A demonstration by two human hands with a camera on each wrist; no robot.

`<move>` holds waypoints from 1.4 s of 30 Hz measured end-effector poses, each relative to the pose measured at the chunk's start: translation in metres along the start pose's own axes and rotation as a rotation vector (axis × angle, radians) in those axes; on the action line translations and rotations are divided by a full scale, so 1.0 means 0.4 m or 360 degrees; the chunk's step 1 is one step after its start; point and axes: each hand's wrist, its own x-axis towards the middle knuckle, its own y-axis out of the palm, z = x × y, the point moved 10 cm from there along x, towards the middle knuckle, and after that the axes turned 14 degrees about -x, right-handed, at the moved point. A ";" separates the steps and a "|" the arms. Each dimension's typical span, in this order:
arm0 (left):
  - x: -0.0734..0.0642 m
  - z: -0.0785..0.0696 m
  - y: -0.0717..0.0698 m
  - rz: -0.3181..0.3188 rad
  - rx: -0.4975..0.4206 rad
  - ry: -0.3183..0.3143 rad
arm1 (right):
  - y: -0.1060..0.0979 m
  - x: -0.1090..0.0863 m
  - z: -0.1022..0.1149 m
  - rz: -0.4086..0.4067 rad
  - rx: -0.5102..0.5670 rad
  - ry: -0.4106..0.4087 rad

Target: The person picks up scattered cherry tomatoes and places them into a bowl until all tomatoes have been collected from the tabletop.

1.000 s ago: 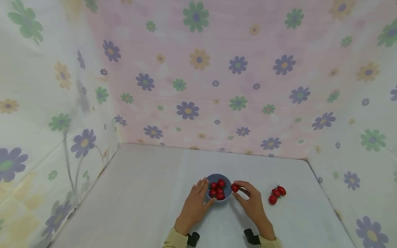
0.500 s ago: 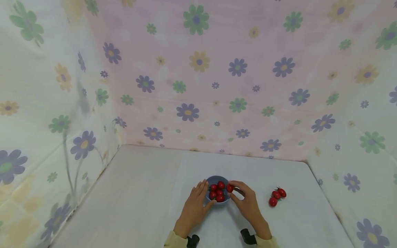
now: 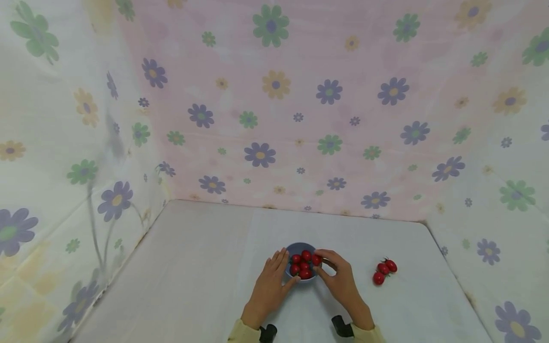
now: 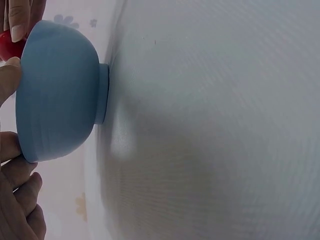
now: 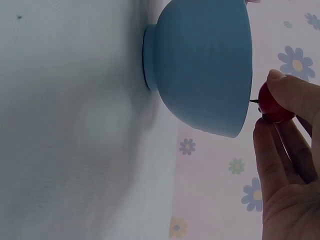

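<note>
A small blue bowl (image 3: 295, 247) with several red cherry tomatoes (image 3: 305, 266) in it stands on the white tabletop. At its left side, my left hand (image 3: 268, 288) holds the rim between spread thumb and fingers; in the left wrist view the fingers (image 4: 19, 170) touch the bowl's wall (image 4: 60, 95). My right hand (image 3: 340, 281) pinches one more cherry tomato (image 3: 316, 259) at the bowl's right rim. The right wrist view has this tomato (image 5: 272, 106) between thumb and fingertips, its green stem pointing at the rim of the bowl (image 5: 207, 65).
Several more cherry tomatoes (image 3: 383, 269) lie in a cluster on the table (image 3: 193, 267), right of my right hand. Flower-printed cloth (image 3: 274, 124) hangs as walls at the back and both sides. Each wrist carries a black device (image 3: 341, 327) near the sleeve.
My right hand has moved left with its cherry tomato, from just outside the bowl to its right rim. The left hand stays at the bowl; the tomatoes on the table lie as before.
</note>
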 end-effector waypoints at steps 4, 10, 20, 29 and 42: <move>0.000 -0.003 0.002 0.0009 0.0012 -0.0004 | 0.002 -0.003 -0.002 -0.0014 -0.0032 0.0005; -0.001 -0.005 0.005 0.0022 0.0012 -0.0005 | 0.001 -0.007 0.003 -0.0028 -0.0056 0.0019; -0.001 -0.010 0.009 0.0016 0.0025 0.0022 | -0.002 -0.014 -0.010 0.0055 -0.0033 0.0099; 0.001 -0.012 0.007 0.0010 0.0057 0.0027 | -0.009 -0.013 -0.009 0.0053 -0.0043 0.0070; 0.000 -0.012 0.003 -0.0002 0.0055 0.0006 | -0.048 -0.021 0.030 -0.0006 -0.0079 0.0105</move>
